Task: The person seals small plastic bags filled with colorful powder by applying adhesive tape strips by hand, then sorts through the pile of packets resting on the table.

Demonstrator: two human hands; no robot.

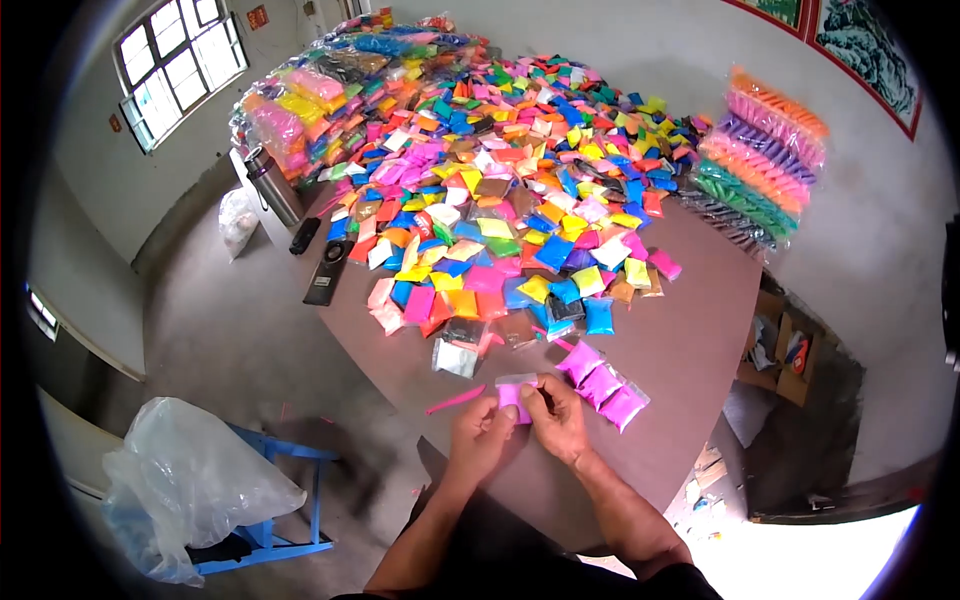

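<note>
Between my two hands, just above the table's near edge, is a small pink packet [514,393] with a clear top strip. My left hand [482,432] pinches its lower left side, and my right hand [556,418] grips its right side with thumb and fingers. To the right of my right hand lie several joined pink-purple packets [603,385] in a slanting row. A thin pink plastic tool [455,400] lies left of my hands. A silver-white packet [455,357] rests just beyond them.
A big heap of coloured packets [500,200] covers the far part of the brown table [390,360]. A steel flask [273,187] and a black remote [328,272] stand or lie at left. Bundled coloured bags [760,160] are at right; a plastic bag [190,470] sits on a blue stool [318,500].
</note>
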